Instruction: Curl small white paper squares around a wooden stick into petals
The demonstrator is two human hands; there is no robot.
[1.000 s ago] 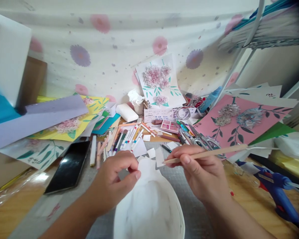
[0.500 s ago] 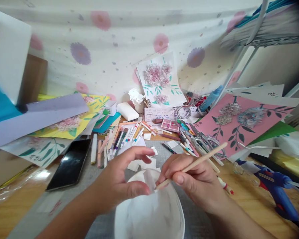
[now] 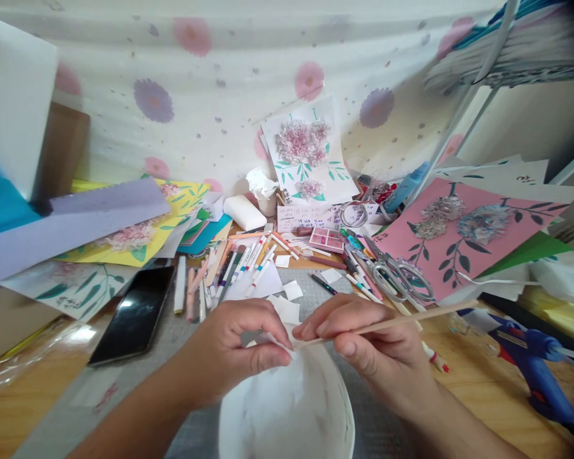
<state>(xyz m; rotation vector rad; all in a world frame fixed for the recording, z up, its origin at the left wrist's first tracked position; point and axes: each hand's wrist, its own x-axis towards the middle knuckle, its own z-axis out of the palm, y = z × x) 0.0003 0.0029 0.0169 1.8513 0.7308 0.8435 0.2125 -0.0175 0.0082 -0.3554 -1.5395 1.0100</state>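
Over a white bowl (image 3: pixel 291 408) my left hand (image 3: pixel 239 344) pinches a small piece of thin white paper (image 3: pixel 266 338) between thumb and fingers. My right hand (image 3: pixel 373 347) grips a slim wooden stick (image 3: pixel 411 317), its back end pointing up and right. The stick's front tip meets the paper at my left fingertips; exactly how they touch is partly hidden by the fingers. Small white paper squares (image 3: pixel 293 291) lie just beyond the bowl.
Markers (image 3: pixel 239 268) crowd the table behind my hands. A phone (image 3: pixel 134 315) lies on the left, with flower pictures (image 3: pixel 138 239) behind it. Scissors (image 3: pixel 397 274), a pink flower card (image 3: pixel 463 242) and a blue glue gun (image 3: pixel 526 350) are on the right.
My left fingers have closed on the paper, which was upright against the stick tip before. The stick has swung lower, flatter and further right in my right hand.
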